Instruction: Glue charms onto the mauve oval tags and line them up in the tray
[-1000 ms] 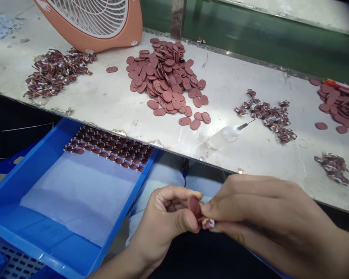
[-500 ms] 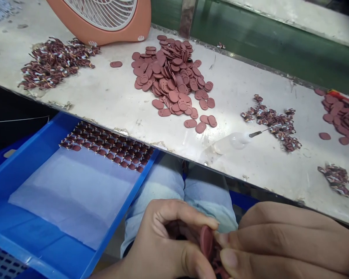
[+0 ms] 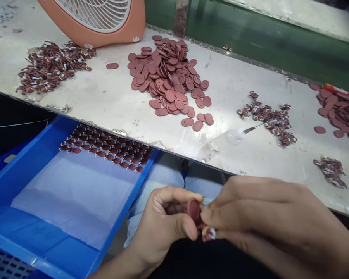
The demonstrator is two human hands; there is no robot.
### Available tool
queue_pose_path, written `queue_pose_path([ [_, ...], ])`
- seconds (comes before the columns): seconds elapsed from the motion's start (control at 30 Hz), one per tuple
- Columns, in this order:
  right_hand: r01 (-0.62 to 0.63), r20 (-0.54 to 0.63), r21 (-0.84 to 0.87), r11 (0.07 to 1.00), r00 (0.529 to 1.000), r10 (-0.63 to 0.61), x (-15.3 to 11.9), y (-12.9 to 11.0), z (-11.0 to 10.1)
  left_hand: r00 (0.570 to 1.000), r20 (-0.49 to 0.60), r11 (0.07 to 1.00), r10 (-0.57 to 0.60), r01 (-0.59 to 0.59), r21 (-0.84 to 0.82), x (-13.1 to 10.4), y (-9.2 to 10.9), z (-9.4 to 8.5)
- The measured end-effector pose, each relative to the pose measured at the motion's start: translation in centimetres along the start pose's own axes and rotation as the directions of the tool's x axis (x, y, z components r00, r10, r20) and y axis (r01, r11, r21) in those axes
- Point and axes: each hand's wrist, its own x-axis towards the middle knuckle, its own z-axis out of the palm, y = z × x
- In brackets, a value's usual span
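Observation:
Between thumb and forefinger my left hand [image 3: 165, 224] grips a reddish-brown oval disc [image 3: 193, 210], tilted up on edge. Just below and right of the disc is a small dark red figure [image 3: 208, 234] with white and yellowish parts, touching it. My right hand [image 3: 258, 213] is closed, its fingertips pinching at the right side of the disc and figure; exactly which part they grip is hidden. A large pile of similar discs [image 3: 168, 77] lies on the worktable [image 3: 104, 104].
A blue tray [image 3: 116, 232] at lower left holds rows of joined pieces [image 3: 110, 147] on a white sheet. On the table are an orange fan [image 3: 104, 37], a translucent needle-tipped bottle [image 3: 228, 138], piles of small figures [image 3: 52, 66] and more discs [image 3: 340, 112] at right.
Both hands have moved up and slightly left with the disc. More of the small figure now shows below the fingers. The view has shifted a little.

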Motion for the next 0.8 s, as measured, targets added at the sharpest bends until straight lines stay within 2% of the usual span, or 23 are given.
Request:
queue_pose_path([
  [0.07, -0.017, -0.032, -0.012, 1.000, 0.999, 0.017, 0.4, 0.3, -0.2, 0.999, -0.035, 0.999, 0.035, -0.034, 0.024, 0.2, 0.0, 0.0],
  [0.17, 0.025, -0.101, -0.034, 0.999, 0.994, -0.028, 0.9, 0.4, -0.3, 0.997, -0.025, 0.996, 0.074, -0.073, 0.045, 0.5, -0.1, -0.1],
  [0.43, 0.060, -0.133, -0.076, 0.995, 0.989, -0.070, 1.5, 0.4, -0.7, 0.992, -0.037, 0.988, 0.125, -0.120, 0.099, 0.8, -0.4, -0.1],
  [0.6, 0.098, -0.138, -0.094, 0.991, 0.984, -0.111, 0.5, 0.3, -0.5, 0.989, -0.031, 0.982, 0.143, -0.138, 0.129, 0.4, -0.3, 0.3],
  [0.7, 0.114, -0.114, -0.098, 0.989, 0.986, -0.125, -0.6, -0.1, 0.0, 0.995, -0.013, 0.987, 0.103, -0.100, 0.123, -0.3, -0.2, 0.6],
  [0.8, 0.152, -0.175, -0.131, 0.980, 0.969, -0.174, -1.3, -0.7, 0.7, 0.999, 0.026, 0.997, 0.021, -0.023, 0.072, -1.1, -0.1, 1.2],
])
